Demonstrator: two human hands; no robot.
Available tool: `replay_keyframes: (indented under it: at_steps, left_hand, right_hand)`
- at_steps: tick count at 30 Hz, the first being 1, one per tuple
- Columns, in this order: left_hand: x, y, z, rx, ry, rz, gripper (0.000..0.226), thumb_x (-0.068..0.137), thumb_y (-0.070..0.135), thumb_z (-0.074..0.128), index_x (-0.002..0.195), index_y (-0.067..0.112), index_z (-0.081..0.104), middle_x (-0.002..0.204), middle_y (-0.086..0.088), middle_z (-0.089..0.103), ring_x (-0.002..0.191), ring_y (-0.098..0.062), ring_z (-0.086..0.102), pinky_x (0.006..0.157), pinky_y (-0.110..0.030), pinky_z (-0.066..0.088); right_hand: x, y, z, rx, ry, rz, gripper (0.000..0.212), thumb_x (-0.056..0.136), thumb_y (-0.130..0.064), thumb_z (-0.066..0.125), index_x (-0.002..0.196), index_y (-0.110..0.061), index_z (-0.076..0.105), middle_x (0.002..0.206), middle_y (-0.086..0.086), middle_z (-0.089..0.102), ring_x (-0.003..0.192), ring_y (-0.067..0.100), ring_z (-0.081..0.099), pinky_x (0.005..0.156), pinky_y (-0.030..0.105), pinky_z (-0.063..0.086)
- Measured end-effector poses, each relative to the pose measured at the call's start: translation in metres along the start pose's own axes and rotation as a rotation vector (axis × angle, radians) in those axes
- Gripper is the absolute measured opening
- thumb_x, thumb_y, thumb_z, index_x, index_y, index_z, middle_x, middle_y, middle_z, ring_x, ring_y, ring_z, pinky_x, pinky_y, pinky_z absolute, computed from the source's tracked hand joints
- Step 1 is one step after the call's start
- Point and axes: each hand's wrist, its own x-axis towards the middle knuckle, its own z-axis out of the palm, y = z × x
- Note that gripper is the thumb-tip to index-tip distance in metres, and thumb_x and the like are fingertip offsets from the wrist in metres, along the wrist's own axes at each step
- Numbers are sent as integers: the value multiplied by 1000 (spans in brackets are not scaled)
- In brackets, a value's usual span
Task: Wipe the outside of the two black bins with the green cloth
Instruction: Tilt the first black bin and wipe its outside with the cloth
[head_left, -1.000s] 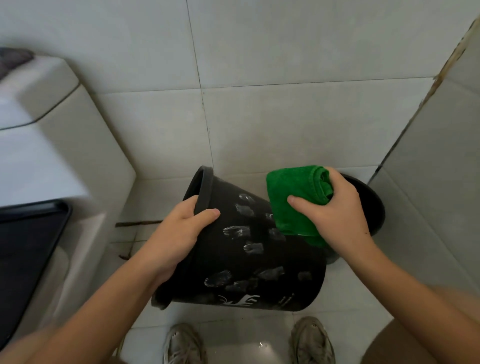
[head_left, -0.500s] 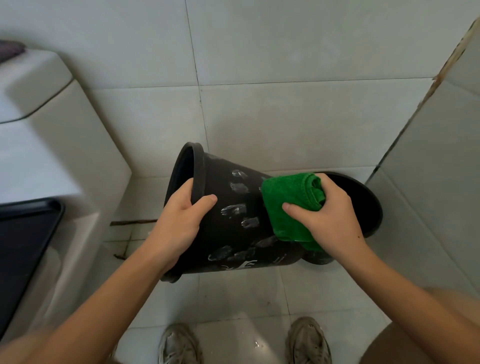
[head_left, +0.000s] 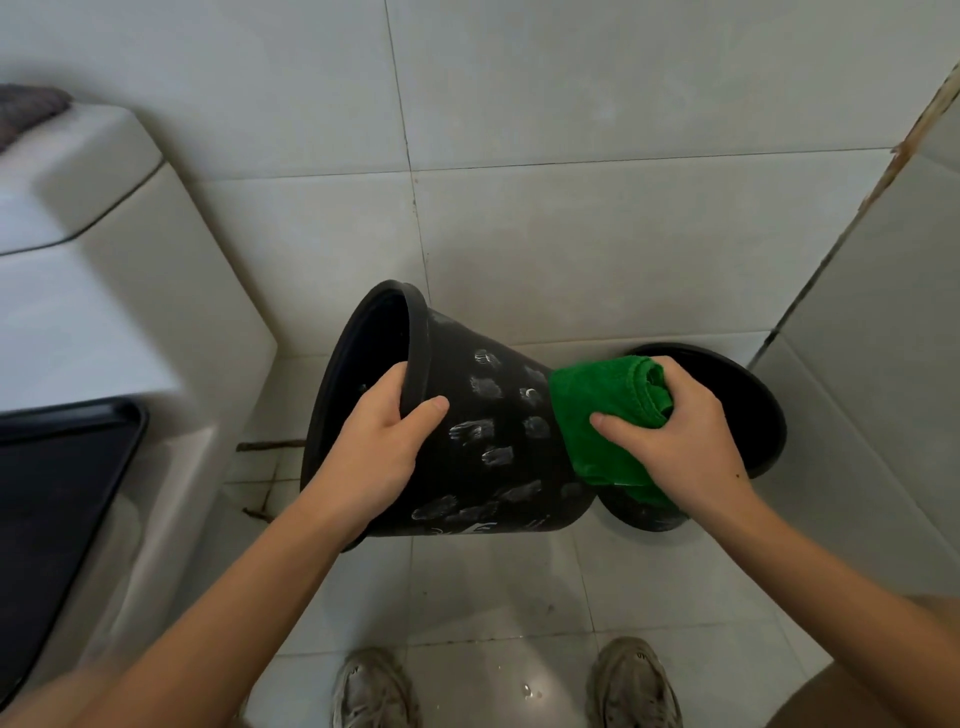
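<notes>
Centre frame: round black plastic bin with pale smudges (head_left: 483, 441), tipped on its side and held off the tiled floor (head_left: 519, 597). Long axis runs roughly left–right; open mouth points to the left of the frame, narrower base to the right.

Left hand (head_left: 379, 447) grips the rim, thumb on the outer wall, fingers curled inside the mouth. Right hand (head_left: 675, 441) clutches the bunched green microfibre cloth (head_left: 602, 410) and presses it on the wall near the base.

Second black round bin (head_left: 748, 410) stands upright at right, partly behind the cloth hand.

Judgement: wiping of the first bin is under way; many smudges remain. Best to sweep base-to-rim along the axis, firm pressure, rotating the bin with the rim grip between passes.
</notes>
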Motion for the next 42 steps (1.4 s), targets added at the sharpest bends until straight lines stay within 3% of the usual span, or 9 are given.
replay_keyframes:
  at_steps: [4,7,12,19,25,30,34,38,42]
  left_hand:
    - [0,-1,7,-14,-41,21,29,100,20,49,128,24,55,114,6,69,107,-13,65,97,-42,53]
    - [-3,0,13,-88,-66,47,28,100,13,49,124,23,58,110,6,72,103,-11,67,92,-35,55]
    - [-7,-3,11,-206,-55,63,28,98,5,48,121,14,62,106,2,74,99,-13,70,76,-20,55]
    - [-14,-4,3,-197,-135,96,25,97,12,48,116,16,63,106,-2,73,98,-17,70,80,-27,57]
    - [-14,-3,4,-243,-134,110,26,97,8,48,116,12,63,104,-5,74,96,-18,71,75,-23,55]
    - [-16,2,7,-236,-159,118,27,89,20,52,113,15,63,103,-6,73,97,-22,70,81,-31,58]
    - [-17,4,10,-256,-133,118,23,93,10,51,112,13,64,103,-10,72,97,-26,69,84,-34,58]
    - [-20,6,10,-242,-145,96,24,95,5,50,112,14,64,103,-9,72,96,-25,70,84,-36,59]
    - [-21,6,10,-232,-141,72,26,94,2,52,112,16,64,103,-8,73,96,-25,70,84,-38,59]
  right_hand:
    - [0,-13,11,-57,-11,-100,41,72,-16,82,105,-24,59,92,-13,67,86,-1,65,75,16,54]
    - [-1,-19,25,-120,-26,-173,43,72,-18,82,109,-21,60,90,-10,68,87,5,66,76,23,54]
    - [-7,-22,36,-116,-102,-239,40,72,-18,81,99,-28,53,78,-23,58,80,1,62,65,7,45]
    - [7,-18,24,-193,4,-195,39,65,-12,75,97,-27,59,76,-6,67,76,17,65,67,34,53]
    - [-14,-26,34,-198,-54,-435,49,66,-22,72,114,-21,63,100,-9,69,93,5,62,79,12,46]
    - [2,-18,23,-182,13,-323,58,66,-6,72,118,-30,62,98,-22,63,96,4,62,81,8,44]
    - [-6,-24,27,-156,-45,-368,48,66,-24,74,113,-26,64,108,-16,68,100,2,63,85,12,46]
    - [-5,-26,24,-49,-20,-286,41,66,-52,74,97,-27,63,102,-16,70,95,-3,65,83,26,54]
    - [-6,-26,27,-37,-17,-275,41,67,-59,73,92,-29,62,99,-13,71,89,0,67,78,34,56]
